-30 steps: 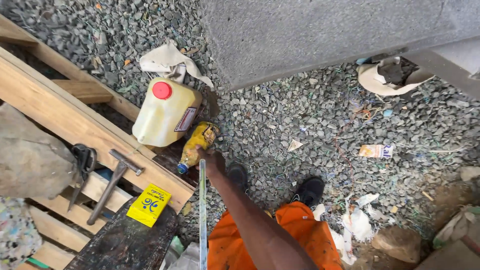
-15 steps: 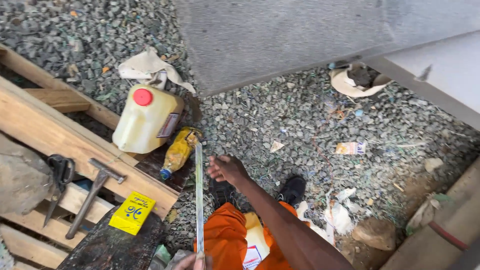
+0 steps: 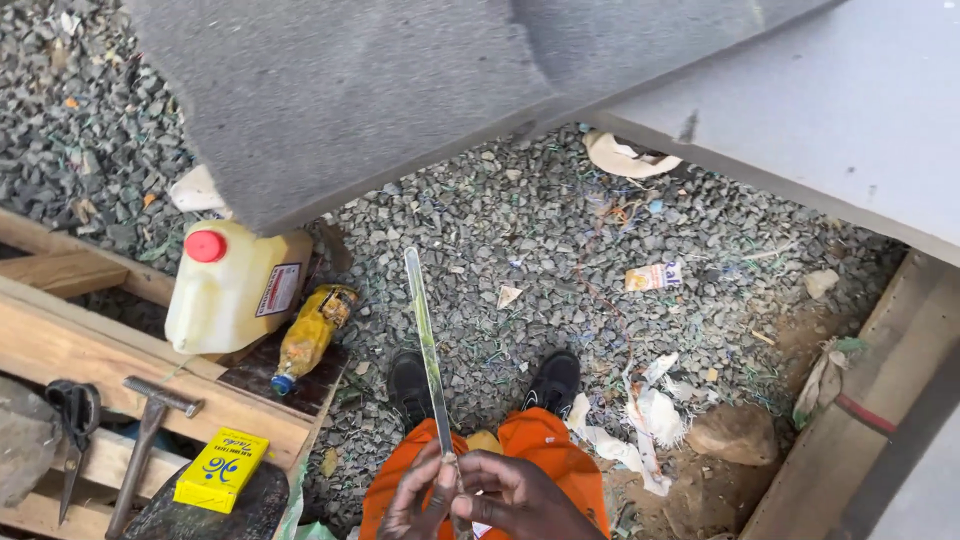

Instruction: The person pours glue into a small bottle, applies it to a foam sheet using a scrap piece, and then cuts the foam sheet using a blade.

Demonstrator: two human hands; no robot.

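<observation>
While both hands [image 3: 480,495] pinch that long thin blade [image 3: 428,345] at its base (looks like), one slip could nick the fingers [image 3: 430,480].

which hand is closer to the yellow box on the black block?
Left. The left hand sits just right of the yellow box; the right hand is beyond it. Both pinch the thin blade.

outdoor work yard | gravel ground [image 3: 520,210] | hammer [image 3: 145,425] | wooden planks [image 3: 60,345]

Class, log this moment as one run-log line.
left hand: holds blade's lower end | right hand: on same end | thin metal blade: pointing away over gravel | yellow jerrycan: left
</observation>
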